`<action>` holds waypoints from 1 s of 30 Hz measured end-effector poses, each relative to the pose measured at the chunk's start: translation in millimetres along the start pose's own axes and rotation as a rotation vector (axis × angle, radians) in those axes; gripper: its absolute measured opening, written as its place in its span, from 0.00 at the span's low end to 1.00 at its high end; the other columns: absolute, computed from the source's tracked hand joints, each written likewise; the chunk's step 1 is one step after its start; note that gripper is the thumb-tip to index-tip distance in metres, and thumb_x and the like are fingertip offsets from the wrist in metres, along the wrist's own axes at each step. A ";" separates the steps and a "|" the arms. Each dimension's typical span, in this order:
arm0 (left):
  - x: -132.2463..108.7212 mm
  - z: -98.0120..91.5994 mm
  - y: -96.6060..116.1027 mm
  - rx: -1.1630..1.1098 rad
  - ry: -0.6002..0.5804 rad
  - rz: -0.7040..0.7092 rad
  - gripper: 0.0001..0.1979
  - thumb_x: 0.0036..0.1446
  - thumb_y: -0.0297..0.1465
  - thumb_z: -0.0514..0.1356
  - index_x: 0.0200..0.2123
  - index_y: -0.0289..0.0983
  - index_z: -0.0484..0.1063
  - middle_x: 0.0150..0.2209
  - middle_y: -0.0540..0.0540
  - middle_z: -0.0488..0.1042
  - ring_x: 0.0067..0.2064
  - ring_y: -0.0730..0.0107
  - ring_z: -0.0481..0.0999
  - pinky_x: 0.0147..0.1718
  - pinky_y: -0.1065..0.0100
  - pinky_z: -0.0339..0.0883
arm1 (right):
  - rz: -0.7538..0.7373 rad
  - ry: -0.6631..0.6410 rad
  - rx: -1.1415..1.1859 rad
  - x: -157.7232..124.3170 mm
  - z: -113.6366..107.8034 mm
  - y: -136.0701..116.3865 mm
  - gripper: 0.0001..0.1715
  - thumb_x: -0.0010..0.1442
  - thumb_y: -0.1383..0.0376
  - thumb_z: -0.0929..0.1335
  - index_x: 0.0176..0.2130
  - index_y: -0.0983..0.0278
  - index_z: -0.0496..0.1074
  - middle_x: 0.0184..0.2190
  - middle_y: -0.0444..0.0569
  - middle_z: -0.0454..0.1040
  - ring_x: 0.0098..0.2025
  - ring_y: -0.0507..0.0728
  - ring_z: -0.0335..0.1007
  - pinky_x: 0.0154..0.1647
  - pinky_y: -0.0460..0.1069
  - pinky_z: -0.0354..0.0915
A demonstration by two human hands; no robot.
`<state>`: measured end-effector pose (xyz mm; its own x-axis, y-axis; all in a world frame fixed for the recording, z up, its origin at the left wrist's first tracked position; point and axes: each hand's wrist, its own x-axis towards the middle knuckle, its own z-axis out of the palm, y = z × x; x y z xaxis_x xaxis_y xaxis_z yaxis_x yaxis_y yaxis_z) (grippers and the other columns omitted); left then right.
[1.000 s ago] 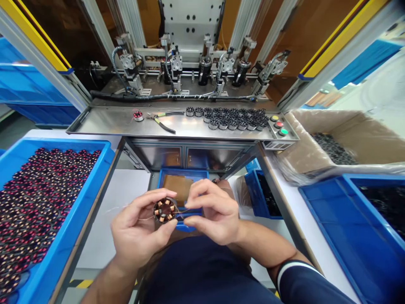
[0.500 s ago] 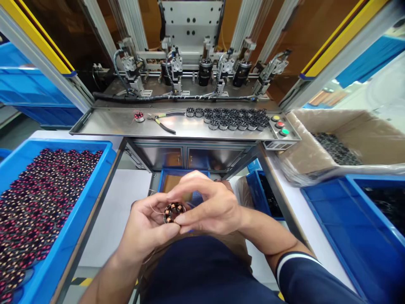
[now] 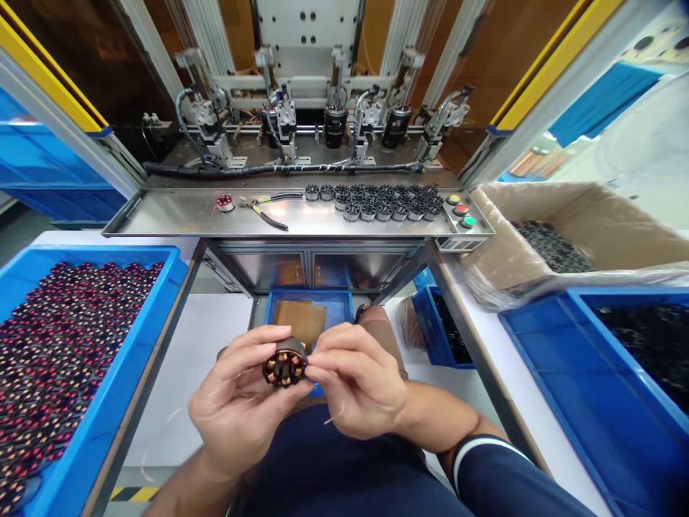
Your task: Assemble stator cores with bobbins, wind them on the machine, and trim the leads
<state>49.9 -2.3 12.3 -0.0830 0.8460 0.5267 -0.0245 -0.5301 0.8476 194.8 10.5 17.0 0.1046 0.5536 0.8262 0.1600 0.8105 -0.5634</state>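
Note:
In my left hand is a wound motor stator, a dark ring with copper coils inside, gripped at its sides by the fingers and thumb. Its open face points up toward me. My right hand pinches at the stator's right edge, thumb against forefinger. A thin wire end sticks out below those fingers; most of the wire is hidden in the hand. Both hands are above my lap, in front of the metal tray.
On the tray are a red-wound stator, cutting pliers, several dark cores and push buttons. A machine stands behind. Left is a blue bin of wound stators; right are a lined carton and a blue bin.
My right hand has drawn back to the right from over the stator and now pinches at its edge. The stator has tilted and shows more of its outer side. The view has shifted slightly.

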 end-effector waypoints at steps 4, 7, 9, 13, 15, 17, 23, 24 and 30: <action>0.5 3.9 0.8 -0.069 0.034 -0.101 0.28 0.43 0.22 0.74 0.47 0.45 0.74 0.50 0.47 0.78 0.46 0.66 0.81 0.41 0.69 0.78 | 0.204 0.020 0.121 -4.7 8.7 1.5 0.06 0.66 0.67 0.67 0.36 0.65 0.74 0.29 0.50 0.73 0.32 0.54 0.72 0.32 0.49 0.72; 5.3 0.4 -0.9 -0.200 -0.050 -0.292 0.33 0.41 0.37 0.77 0.51 0.42 0.73 0.49 0.43 0.76 0.47 0.64 0.79 0.44 0.68 0.76 | 0.180 -0.005 0.104 -3.1 8.0 8.7 0.06 0.66 0.66 0.67 0.36 0.64 0.73 0.29 0.50 0.73 0.32 0.54 0.71 0.32 0.49 0.72; 7.7 -6.0 -4.3 -0.262 -0.178 -0.423 0.32 0.44 0.44 0.74 0.52 0.40 0.72 0.43 0.44 0.77 0.41 0.67 0.79 0.40 0.71 0.76 | 0.154 -0.033 0.082 -0.3 5.4 13.2 0.06 0.66 0.66 0.67 0.35 0.64 0.73 0.29 0.50 0.73 0.32 0.54 0.71 0.31 0.49 0.71; 8.2 -18.4 -11.6 -0.368 -0.356 -0.510 0.20 0.59 0.43 0.64 0.51 0.41 0.69 0.34 0.46 0.77 0.32 0.69 0.77 0.32 0.68 0.75 | 0.094 -0.090 0.046 4.7 -0.1 17.1 0.05 0.65 0.69 0.67 0.36 0.65 0.73 0.29 0.50 0.73 0.30 0.52 0.70 0.30 0.47 0.70; 8.3 -20.1 -13.1 -0.389 -0.355 -0.514 0.16 0.62 0.41 0.61 0.50 0.42 0.69 0.33 0.45 0.77 0.31 0.67 0.78 0.31 0.67 0.75 | 0.074 -0.118 0.016 6.1 -1.9 17.1 0.05 0.65 0.70 0.67 0.36 0.65 0.73 0.29 0.50 0.73 0.31 0.52 0.71 0.30 0.47 0.70; 9.2 -19.5 -13.4 -0.412 -0.343 -0.500 0.16 0.63 0.41 0.60 0.51 0.42 0.69 0.33 0.45 0.78 0.30 0.66 0.78 0.29 0.66 0.75 | 0.068 -0.139 -0.023 7.0 -3.3 16.5 0.04 0.64 0.70 0.67 0.36 0.65 0.73 0.29 0.50 0.73 0.31 0.52 0.71 0.30 0.47 0.70; 12.8 -20.9 -14.4 -0.453 -0.343 -0.425 0.16 0.61 0.43 0.60 0.49 0.45 0.72 0.45 0.41 0.76 0.34 0.64 0.80 0.26 0.67 0.76 | 0.157 -0.155 -0.052 10.5 -5.3 13.9 0.06 0.64 0.70 0.68 0.34 0.65 0.73 0.28 0.48 0.73 0.31 0.52 0.70 0.31 0.48 0.70; 12.8 -22.4 -14.5 -0.439 -0.333 -0.401 0.13 0.61 0.41 0.61 0.47 0.44 0.74 0.50 0.40 0.74 0.37 0.62 0.80 0.28 0.66 0.77 | 0.176 -0.164 -0.036 11.6 -5.1 13.6 0.06 0.64 0.70 0.68 0.34 0.65 0.73 0.27 0.48 0.73 0.31 0.52 0.70 0.32 0.48 0.70; 14.5 -24.4 -12.1 -0.445 -0.224 -0.241 0.05 0.58 0.34 0.66 0.37 0.41 0.75 0.48 0.44 0.77 0.57 0.50 0.76 0.55 0.50 0.72 | 0.218 -0.175 0.037 16.6 -4.6 13.5 0.07 0.63 0.71 0.69 0.32 0.65 0.73 0.26 0.47 0.73 0.30 0.52 0.70 0.32 0.48 0.70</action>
<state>24.7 15.0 8.1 0.1896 0.9123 0.3630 -0.4392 -0.2518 0.8624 203.2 29.7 23.1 -0.0388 0.7378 0.6739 0.1161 0.6731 -0.7304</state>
